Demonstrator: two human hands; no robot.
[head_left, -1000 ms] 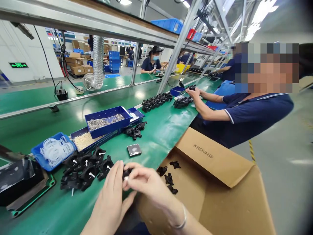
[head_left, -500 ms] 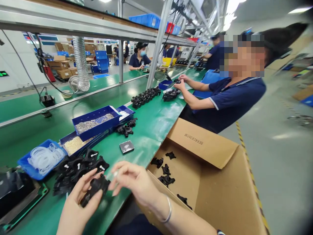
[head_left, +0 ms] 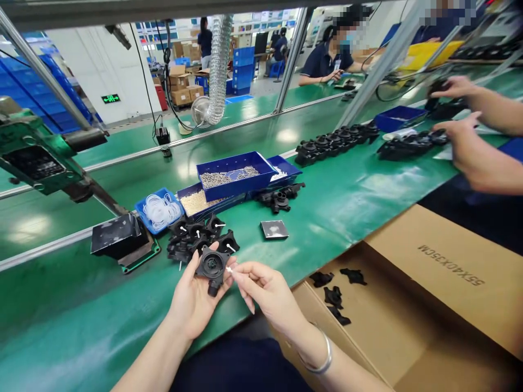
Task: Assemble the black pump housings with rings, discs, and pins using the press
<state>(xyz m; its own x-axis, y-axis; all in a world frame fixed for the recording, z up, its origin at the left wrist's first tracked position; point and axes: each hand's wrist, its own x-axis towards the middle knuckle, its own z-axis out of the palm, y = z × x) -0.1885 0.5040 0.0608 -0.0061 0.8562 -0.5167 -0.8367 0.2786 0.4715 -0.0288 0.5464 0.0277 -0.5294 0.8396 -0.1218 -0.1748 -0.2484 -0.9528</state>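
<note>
My left hand (head_left: 195, 302) is closed around a black plastic housing (head_left: 213, 265), whose round recess faces up and whose short spout points toward me. Between the thumb and index finger of my right hand (head_left: 267, 291) is a small white plastic pin (head_left: 229, 269), held at the right edge of the housing. Just behind my left hand lies a heap of black housings (head_left: 183, 247); several have white pins sticking out. A small black block with a metallic top (head_left: 274, 229) rests on the green bench (head_left: 322, 234) beyond my right hand.
A blue tray of clear rings (head_left: 160, 209), a blue bin of metal pins (head_left: 235, 177) and a green bench press (head_left: 44, 152) stand behind the heap. At right, an open cardboard box (head_left: 392, 305) holds black parts. A co-worker's hands (head_left: 461, 125) handle black parts farther along.
My view has swung left. The housing has turned in my left hand so its round recess faces up, and my right hand has brought the white pin against its edge.
</note>
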